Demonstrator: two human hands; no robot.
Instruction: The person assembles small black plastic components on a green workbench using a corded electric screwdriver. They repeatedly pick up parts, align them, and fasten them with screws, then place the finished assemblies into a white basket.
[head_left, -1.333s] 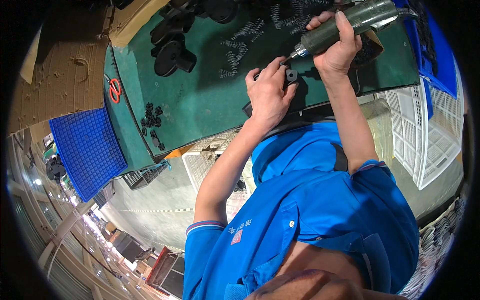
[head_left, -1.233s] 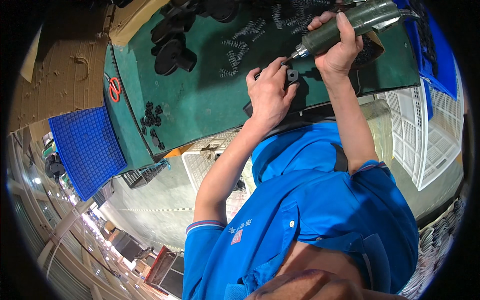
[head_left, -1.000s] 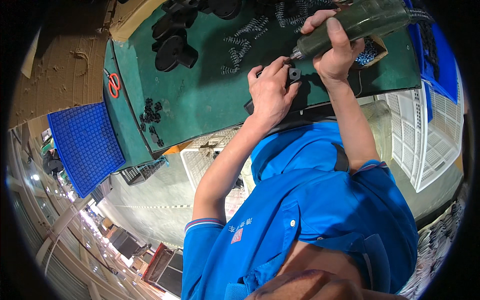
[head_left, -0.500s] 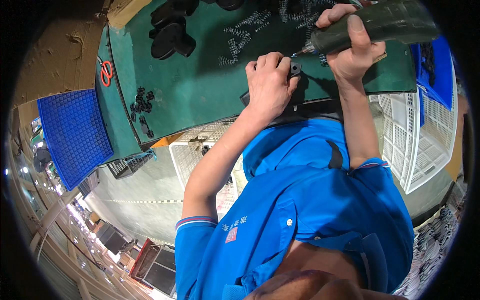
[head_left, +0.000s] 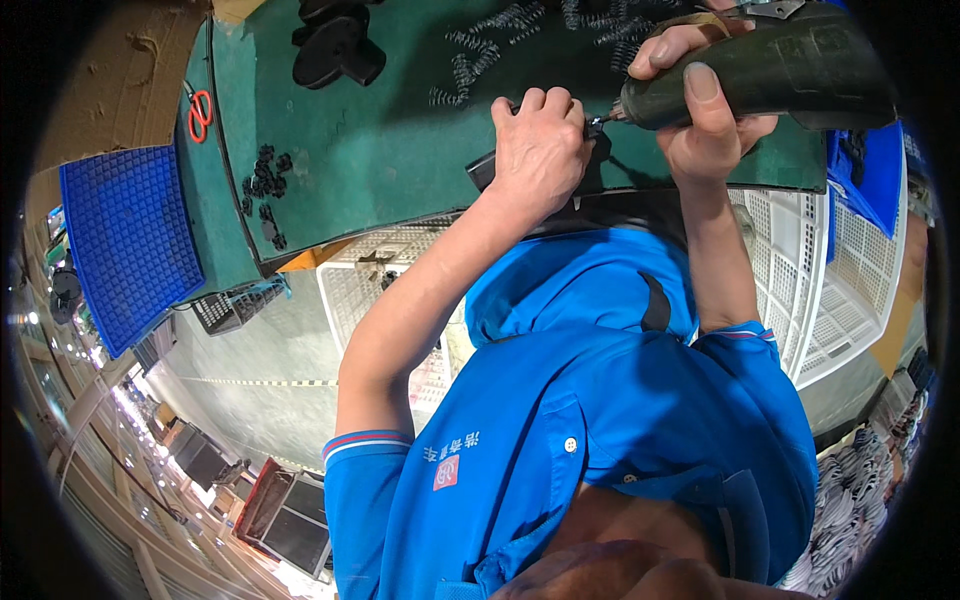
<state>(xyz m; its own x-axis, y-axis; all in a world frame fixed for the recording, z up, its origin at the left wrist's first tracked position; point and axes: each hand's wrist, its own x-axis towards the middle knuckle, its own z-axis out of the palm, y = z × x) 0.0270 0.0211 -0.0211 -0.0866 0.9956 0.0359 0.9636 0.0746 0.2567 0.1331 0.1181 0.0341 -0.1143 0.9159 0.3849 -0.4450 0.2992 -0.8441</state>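
My left hand (head_left: 543, 148) is closed over a black block-like part (head_left: 482, 171) on the green table. Most of that part is hidden under my palm and fingers. In my right hand (head_left: 705, 125) is a dark green power screwdriver (head_left: 770, 75), lying almost level with its tip pointing left. The tip, with a small shiny screw (head_left: 597, 121), is at the part's right end, beside my left fingertips. Whether the screw sits in the part I cannot tell. Several coil springs (head_left: 478, 65) lie on the table beyond my hands.
Black plastic pieces (head_left: 338, 55) lie at the far left, with small black parts (head_left: 265, 180) nearer. Red-handled scissors (head_left: 200, 116) rest by the table's left edge. A blue mat (head_left: 130, 245) is at the left; white crates (head_left: 850, 290) and a blue bin (head_left: 870, 190) stand right.
The screwdriver has tilted flatter, and its tip has come down to the part's end by my left hand. The whole view has shifted slightly. Both hands keep their hold.
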